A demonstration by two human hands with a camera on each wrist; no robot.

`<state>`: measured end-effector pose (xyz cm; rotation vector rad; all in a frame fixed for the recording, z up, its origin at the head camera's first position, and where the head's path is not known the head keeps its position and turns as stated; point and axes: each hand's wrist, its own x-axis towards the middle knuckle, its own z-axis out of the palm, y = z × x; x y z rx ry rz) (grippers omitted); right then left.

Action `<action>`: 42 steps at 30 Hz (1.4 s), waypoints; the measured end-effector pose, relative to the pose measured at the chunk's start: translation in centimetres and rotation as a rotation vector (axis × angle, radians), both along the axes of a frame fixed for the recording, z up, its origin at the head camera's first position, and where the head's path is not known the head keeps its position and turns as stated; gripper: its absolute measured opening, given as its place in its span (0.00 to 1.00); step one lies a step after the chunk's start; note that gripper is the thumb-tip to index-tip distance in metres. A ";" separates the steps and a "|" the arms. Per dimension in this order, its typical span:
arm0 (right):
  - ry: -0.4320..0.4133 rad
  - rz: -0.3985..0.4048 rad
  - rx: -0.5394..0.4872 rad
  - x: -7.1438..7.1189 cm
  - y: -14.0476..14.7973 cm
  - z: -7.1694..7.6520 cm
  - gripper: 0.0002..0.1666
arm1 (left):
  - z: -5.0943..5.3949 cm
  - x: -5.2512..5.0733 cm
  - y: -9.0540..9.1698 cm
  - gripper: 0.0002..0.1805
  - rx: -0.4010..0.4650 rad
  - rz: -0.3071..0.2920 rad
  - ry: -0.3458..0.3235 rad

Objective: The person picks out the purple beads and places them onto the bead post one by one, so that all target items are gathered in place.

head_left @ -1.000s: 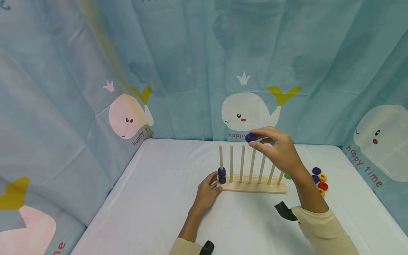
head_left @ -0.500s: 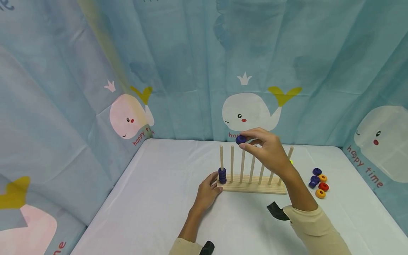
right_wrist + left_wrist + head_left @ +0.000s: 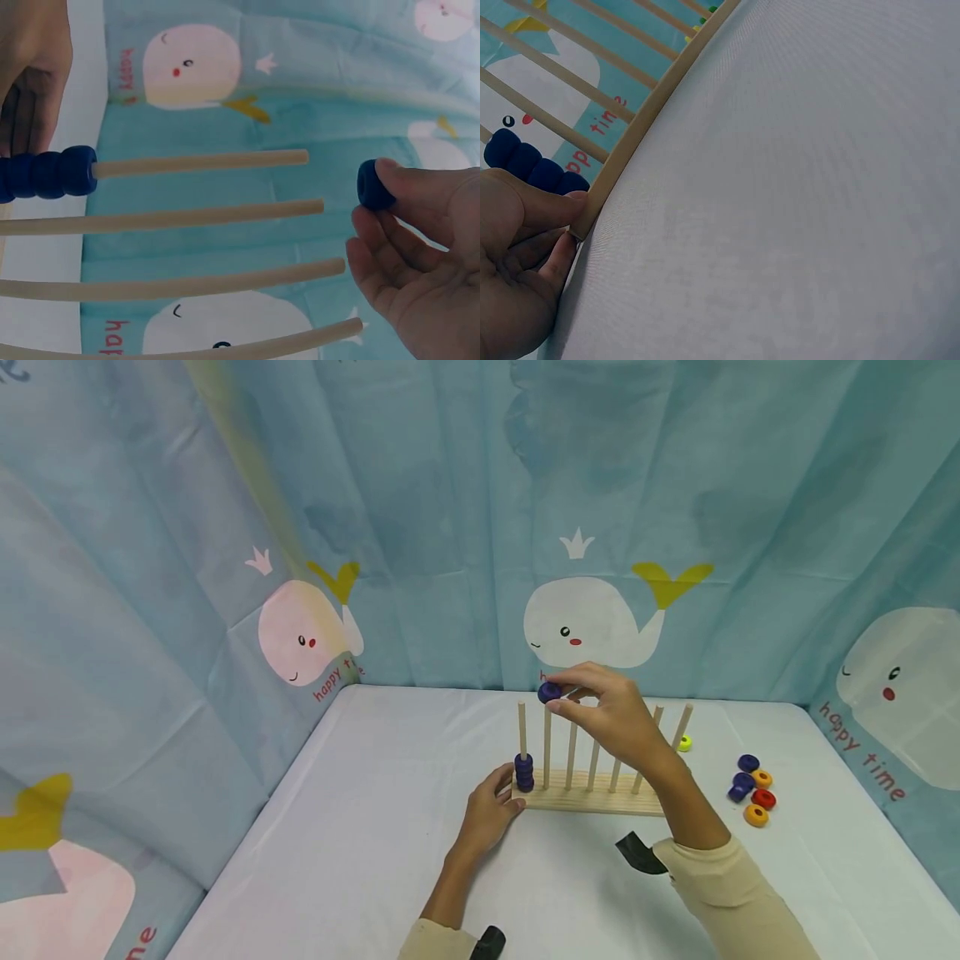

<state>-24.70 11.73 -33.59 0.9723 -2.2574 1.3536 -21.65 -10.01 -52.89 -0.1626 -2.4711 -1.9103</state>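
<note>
A wooden peg stand (image 3: 600,803) with a row of upright pegs is on the white table. Several dark blue beads (image 3: 523,773) are stacked low on its leftmost peg. My left hand (image 3: 486,814) grips the left end of the base, thumb on the near edge in the left wrist view. Between thumb and fingertips my right hand (image 3: 615,714) pinches another blue bead (image 3: 549,693), just above the second peg from the left. In the right wrist view this bead (image 3: 373,185) is apart from the peg tips. My right hand and forearm hide some right-hand pegs.
Right of the stand lie loose blue beads (image 3: 742,782), orange beads (image 3: 756,815) and a red bead (image 3: 763,799). A yellow bead (image 3: 684,743) shows behind the rightmost peg. A blue whale-print curtain (image 3: 442,610) surrounds the table's back and sides.
My right hand has carried the blue bead leftward, from above the middle pegs to above the second peg, and slightly lower. My left hand stays on the base.
</note>
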 end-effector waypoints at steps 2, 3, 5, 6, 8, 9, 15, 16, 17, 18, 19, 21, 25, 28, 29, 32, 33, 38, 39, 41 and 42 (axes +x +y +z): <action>-0.001 -0.007 0.018 0.0 -0.2 -0.1 0.21 | 0.0 0.0 0.0 0.36 0.000 -0.002 0.001; -0.005 -0.011 0.026 0.0 -0.3 -0.1 0.21 | 0.1 0.0 0.0 0.36 0.001 -0.003 0.000; -0.005 -0.020 0.044 0.0 -0.5 -0.1 0.21 | 0.1 0.1 0.0 0.36 0.000 -0.002 0.001; -0.005 -0.021 0.050 0.0 -0.6 -0.2 0.21 | 0.1 0.1 0.0 0.36 -0.001 -0.002 0.001; 0.002 -0.024 0.059 0.0 -0.8 -0.3 0.21 | 0.0 0.1 0.0 0.36 -0.003 0.000 0.000; 0.002 -0.029 0.065 -0.1 -0.9 -0.4 0.21 | 0.0 0.1 0.0 0.36 -0.003 0.000 0.001; -0.004 -0.040 0.093 -0.2 -1.6 -0.5 0.21 | 0.1 0.1 -0.1 0.36 0.006 0.000 -0.001; -0.004 -0.041 0.097 -0.2 -1.7 -0.5 0.21 | 0.1 0.1 -0.1 0.36 0.007 0.000 -0.001; -0.004 -0.042 0.101 -0.3 -1.8 -0.6 0.21 | 0.1 0.1 -0.1 0.36 0.007 0.001 -0.001; -0.003 -0.044 0.105 -0.3 -1.9 -0.6 0.21 | 0.1 0.1 -0.1 0.36 0.006 0.001 0.000; -0.002 -0.045 0.110 -0.4 -1.9 -0.7 0.21 | 0.1 0.1 -0.1 0.36 0.006 0.000 0.002; -0.003 -0.049 0.119 -0.5 -2.1 -0.8 0.21 | 0.0 0.0 -0.1 0.36 0.003 0.000 0.004; -0.008 -0.038 0.115 -0.7 -2.2 -0.9 0.22 | 0.0 0.0 0.0 0.35 -0.010 0.000 0.006; -0.009 -0.024 0.111 -0.8 -2.4 -0.9 0.22 | 0.0 0.0 0.0 0.35 -0.011 0.000 0.005; -0.009 -0.021 0.111 -0.9 -2.4 -0.9 0.21 | 0.0 0.0 0.0 0.35 -0.009 -0.001 0.004; -0.011 -0.015 0.115 -1.0 -2.6 -0.9 0.21 | 0.0 0.1 -0.1 0.35 -0.002 -0.002 0.004; -0.013 -0.015 0.116 -1.0 -2.6 -0.9 0.21 | 0.0 0.1 -0.1 0.36 0.001 -0.003 0.004; -0.029 -0.019 0.124 -1.0 -2.7 -0.8 0.22 | 0.0 0.0 0.0 0.35 0.002 -0.002 0.005; -0.033 -0.020 0.126 -1.0 -2.7 -0.9 0.22 | 0.0 0.0 0.0 0.35 0.001 -0.001 0.005; -0.039 -0.023 0.131 -1.0 -2.8 -0.9 0.22 | 0.0 0.0 0.0 0.35 -0.005 0.002 0.005; -0.043 -0.024 0.133 -1.0 -2.8 -1.0 0.21 | 0.0 0.0 0.0 0.35 -0.007 0.002 0.005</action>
